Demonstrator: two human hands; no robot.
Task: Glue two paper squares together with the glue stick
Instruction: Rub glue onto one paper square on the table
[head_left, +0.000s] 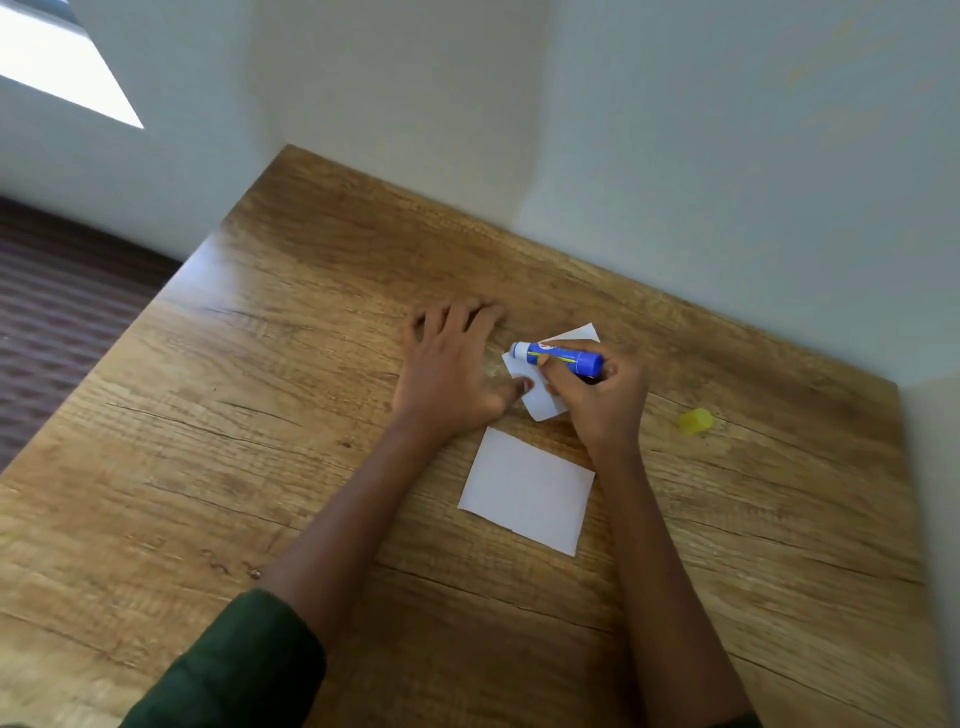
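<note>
Two white paper squares lie on the wooden table (260, 415). The far square (545, 402) is partly hidden under my hands. The near square (527, 491) lies flat and uncovered, close to my right wrist. My right hand (597, 400) grips a blue glue stick (558, 357) that lies almost level, its white end pointing left over the far square. My left hand (452, 364) rests flat on the table with fingers spread, its thumb pressing the far square's left edge.
A yellow cap (696, 421) lies on the table to the right of my right hand. White walls meet the table's far and right edges. The table's left edge drops to a dark carpet.
</note>
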